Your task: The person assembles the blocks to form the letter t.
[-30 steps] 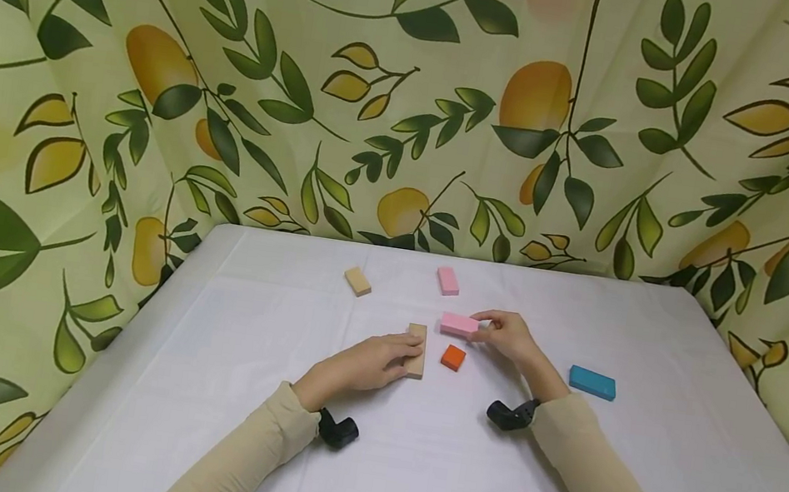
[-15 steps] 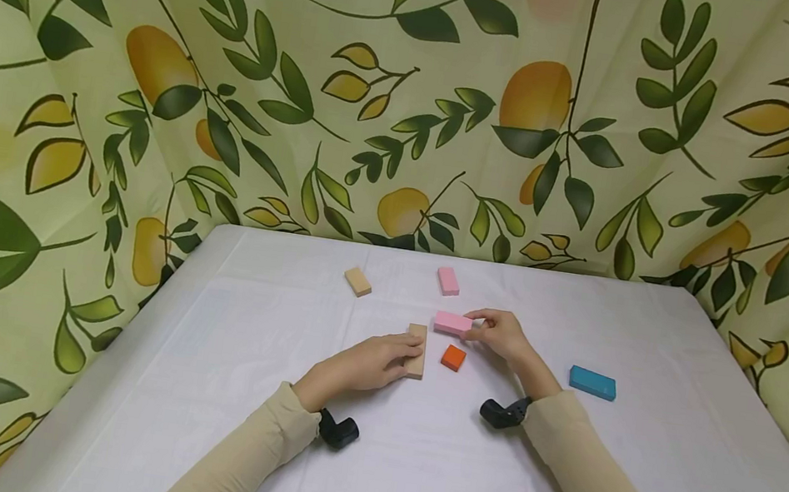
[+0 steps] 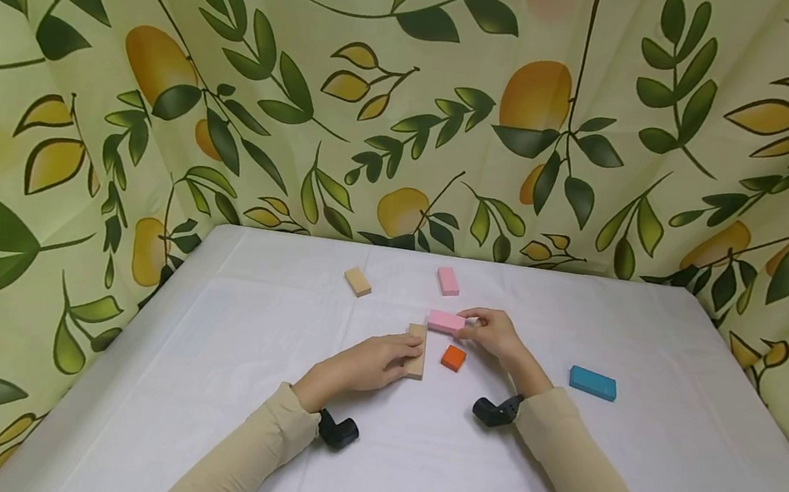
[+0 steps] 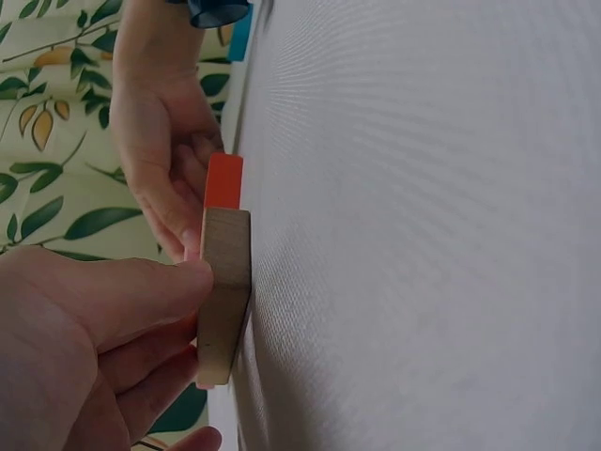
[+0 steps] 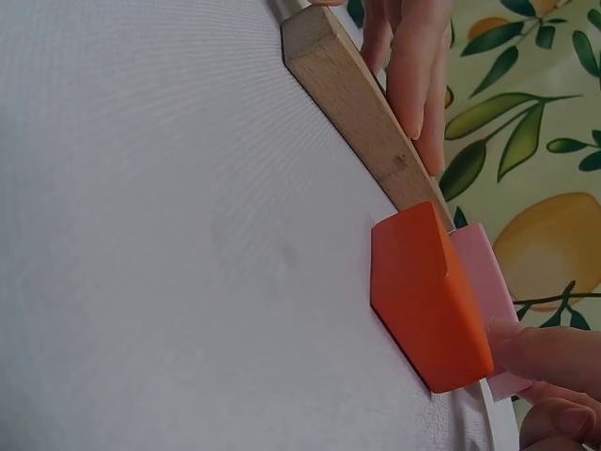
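In the head view, my left hand (image 3: 365, 361) pinches a long plain wooden block (image 3: 417, 364) lying flat on the white cloth, thumb at its near end and fingers over it. My right hand (image 3: 496, 333) holds a pink block (image 3: 444, 321) by its right end, between thumb and fingers. The pink block lies crosswise by the wooden block's far end; whether the two touch I cannot tell. A small orange block (image 3: 453, 359) sits just right of the wooden one. In the right wrist view, the orange block (image 5: 427, 301) partly covers the pink block (image 5: 484, 272).
Farther back lie a second pink block (image 3: 447, 281) and a short wooden block (image 3: 357, 281). A blue block (image 3: 592, 382) rests to the right of my right forearm. Behind the white-covered table (image 3: 208, 388) hangs a leaf-and-fruit patterned curtain (image 3: 415, 98).
My right hand has slid the pink block leftward, from above the orange block to the wooden block's far end. The left hand and the wooden block have stayed put.
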The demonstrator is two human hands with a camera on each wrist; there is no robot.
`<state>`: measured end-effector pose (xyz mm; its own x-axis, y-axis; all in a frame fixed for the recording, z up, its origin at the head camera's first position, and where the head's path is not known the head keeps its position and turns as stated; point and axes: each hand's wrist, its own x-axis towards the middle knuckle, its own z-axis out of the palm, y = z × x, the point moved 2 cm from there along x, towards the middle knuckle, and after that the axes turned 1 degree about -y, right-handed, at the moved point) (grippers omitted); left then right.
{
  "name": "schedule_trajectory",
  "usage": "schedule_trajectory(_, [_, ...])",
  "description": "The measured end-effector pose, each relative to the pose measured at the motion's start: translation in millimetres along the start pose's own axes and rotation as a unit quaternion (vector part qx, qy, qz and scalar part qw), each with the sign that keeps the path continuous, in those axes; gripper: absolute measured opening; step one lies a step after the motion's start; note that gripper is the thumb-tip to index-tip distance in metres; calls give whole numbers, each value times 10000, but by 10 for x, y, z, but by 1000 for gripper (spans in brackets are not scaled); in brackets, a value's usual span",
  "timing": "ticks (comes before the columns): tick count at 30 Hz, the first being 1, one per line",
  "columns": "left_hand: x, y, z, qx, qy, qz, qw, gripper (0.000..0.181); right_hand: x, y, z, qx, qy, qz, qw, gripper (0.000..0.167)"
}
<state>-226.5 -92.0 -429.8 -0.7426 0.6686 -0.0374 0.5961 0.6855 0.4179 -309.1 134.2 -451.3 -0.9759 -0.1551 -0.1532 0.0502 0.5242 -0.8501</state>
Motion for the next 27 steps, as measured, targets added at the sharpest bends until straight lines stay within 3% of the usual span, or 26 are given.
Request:
schedule_trajectory(11, [4,8,-3,-60,19,59,10000,42,0,-29,35,38,43,87,9999,43])
schedule_trajectory(27, [9,-9,-8,-91,-98,-91,9999,43,7,-86,92,-120,-75,392,9991,40])
